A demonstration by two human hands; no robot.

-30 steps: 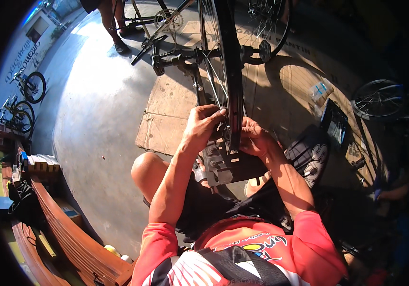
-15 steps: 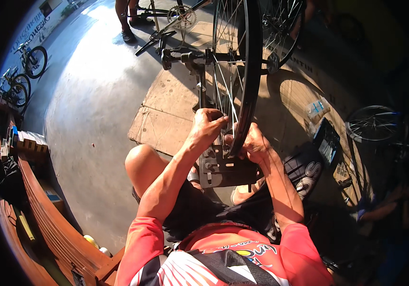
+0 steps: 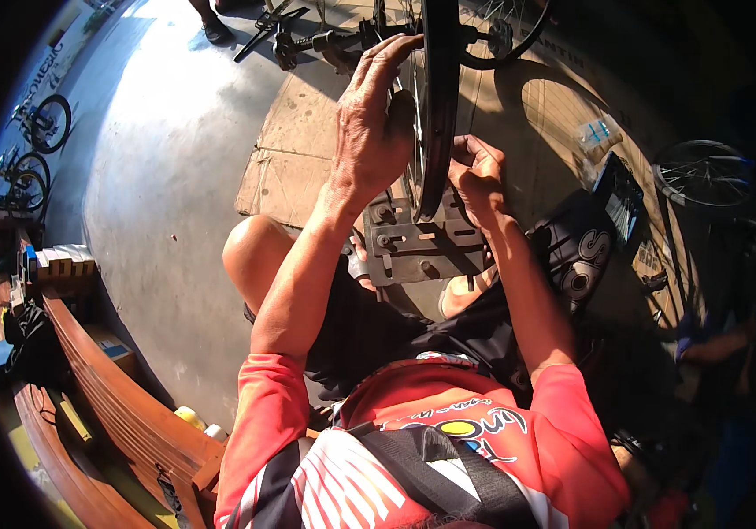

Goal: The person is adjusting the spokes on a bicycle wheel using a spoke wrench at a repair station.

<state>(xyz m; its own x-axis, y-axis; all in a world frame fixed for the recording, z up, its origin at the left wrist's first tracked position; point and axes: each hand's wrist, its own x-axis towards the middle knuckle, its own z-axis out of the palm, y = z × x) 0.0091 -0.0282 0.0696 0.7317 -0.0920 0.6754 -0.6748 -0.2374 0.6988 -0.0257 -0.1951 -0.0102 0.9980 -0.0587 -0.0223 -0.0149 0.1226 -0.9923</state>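
Observation:
In front of me a bicycle wheel (image 3: 439,115) with a dark rim and thin spokes stands upright, nearly edge-on, in a truing stand. The stand's flat metal base plate (image 3: 426,256) with slots lies below the wheel, between my legs. My left hand (image 3: 371,132) is at the wheel's left side, its fingers stretched out toward the rim, the tips reaching its upper part. To the right of the rim, close beside it, my right hand (image 3: 480,176) is closed with bent fingers. Whatever those fingers pinch is hidden.
A flattened cardboard sheet (image 3: 285,150) lies under the stand. At the right are another spoked wheel (image 3: 704,174), a small clear plastic bag (image 3: 599,133) and a dark tray (image 3: 618,196). A wooden bench (image 3: 122,379) stands at the left. Another person's foot (image 3: 217,33) shows at the top.
My left hand has gone from a pinch at the spokes low on the wheel to stretched fingers higher up by the rim. My right hand has moved slightly up. The view has shifted.

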